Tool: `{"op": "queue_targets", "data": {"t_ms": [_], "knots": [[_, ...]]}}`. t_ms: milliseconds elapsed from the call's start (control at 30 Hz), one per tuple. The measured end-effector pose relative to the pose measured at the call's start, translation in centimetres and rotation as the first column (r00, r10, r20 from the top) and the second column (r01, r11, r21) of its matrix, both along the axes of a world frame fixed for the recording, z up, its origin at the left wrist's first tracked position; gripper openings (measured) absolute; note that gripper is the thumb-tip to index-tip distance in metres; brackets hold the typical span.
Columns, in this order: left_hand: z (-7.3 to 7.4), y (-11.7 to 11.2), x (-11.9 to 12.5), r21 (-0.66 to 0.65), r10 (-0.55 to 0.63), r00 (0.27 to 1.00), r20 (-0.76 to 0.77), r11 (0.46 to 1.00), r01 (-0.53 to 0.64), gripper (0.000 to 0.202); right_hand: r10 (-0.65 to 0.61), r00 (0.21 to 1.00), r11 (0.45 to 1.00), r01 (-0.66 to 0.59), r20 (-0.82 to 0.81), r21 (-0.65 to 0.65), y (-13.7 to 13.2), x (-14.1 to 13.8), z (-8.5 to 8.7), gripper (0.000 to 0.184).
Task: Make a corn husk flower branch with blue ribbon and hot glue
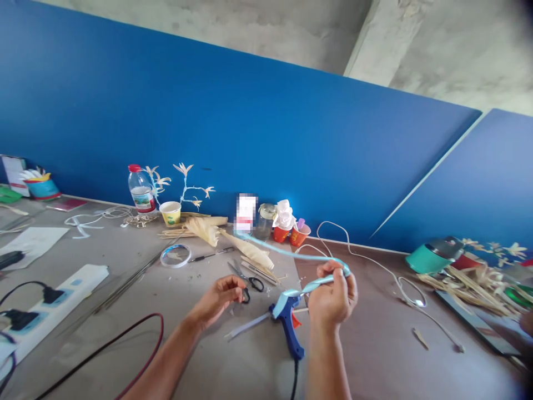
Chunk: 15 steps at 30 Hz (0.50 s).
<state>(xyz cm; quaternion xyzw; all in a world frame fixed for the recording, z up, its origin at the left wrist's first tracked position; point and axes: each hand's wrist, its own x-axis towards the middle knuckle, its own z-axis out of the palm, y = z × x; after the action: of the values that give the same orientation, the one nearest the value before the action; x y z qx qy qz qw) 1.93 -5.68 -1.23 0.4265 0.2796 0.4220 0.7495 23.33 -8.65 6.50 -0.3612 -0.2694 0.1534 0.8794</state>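
Observation:
My right hand [335, 294] is closed on a light blue ribbon [287, 253]. One length of it arcs up and left toward the phone. A wider, twisted end hangs left of my fingers, in front of the glue gun [288, 330]. My left hand [220, 297] has its thumb and fingers pinched together. Whatever lies between them, if anything, is hidden or too small to see. Just beyond its fingertips are the black-handled scissors [255, 284], partly covered; I cannot tell whether the hand touches them. The glue gun, blue with an orange trigger, lies between my hands.
Dried husks [254, 251], a tape roll [175, 256] and a pen [212, 254] lie behind my hands. A yellow cup [170, 214] with flower stems, a bottle [140, 191] and red cups [300, 236] line the blue partition [266, 128]. A power strip [62, 305] is at left.

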Motion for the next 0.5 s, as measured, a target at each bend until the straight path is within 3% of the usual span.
{"op": "queue_targets", "data": {"t_ms": [100,167,233,300,367,433,500], "knots": [[0.0,0.0,0.1,-0.001,0.038,0.999,0.009,0.999,-0.038,0.014,-0.024,1.000,0.998,0.024,-0.007,0.062,-1.2,0.5,2.7,0.011],[0.1,0.0,0.1,-0.006,0.059,0.998,0.007,0.998,-0.059,0.016,0.035,0.999,0.998,-0.036,0.016,0.042,-2.6,0.6,4.1,0.013],[0.2,-0.1,0.1,-0.004,0.082,0.997,0.004,0.997,-0.082,0.018,0.194,0.976,0.981,-0.192,0.102,-0.024,-4.5,0.2,4.8,0.015],[0.3,-0.1,0.1,0.001,0.104,0.994,0.009,0.995,-0.104,0.021,0.431,0.879,0.902,-0.412,0.205,-0.132,-7.0,-1.0,4.4,0.018],[0.3,-0.1,0.0,-0.015,0.126,0.991,0.031,0.992,-0.126,0.019,0.706,0.685,0.699,-0.632,0.182,-0.334,-9.4,-2.9,3.1,0.025],[0.4,-0.1,-0.1,-0.067,0.148,0.985,0.087,0.988,-0.143,0.013,0.903,0.421,0.396,-0.744,0.084,-0.538,-11.4,-5.2,1.3,0.035],[0.6,0.0,-0.5,-0.150,0.162,0.969,0.187,0.979,-0.135,0.018,0.987,0.158,0.114,-0.731,-0.005,-0.673,-12.8,-7.3,-0.3,0.038]]}}
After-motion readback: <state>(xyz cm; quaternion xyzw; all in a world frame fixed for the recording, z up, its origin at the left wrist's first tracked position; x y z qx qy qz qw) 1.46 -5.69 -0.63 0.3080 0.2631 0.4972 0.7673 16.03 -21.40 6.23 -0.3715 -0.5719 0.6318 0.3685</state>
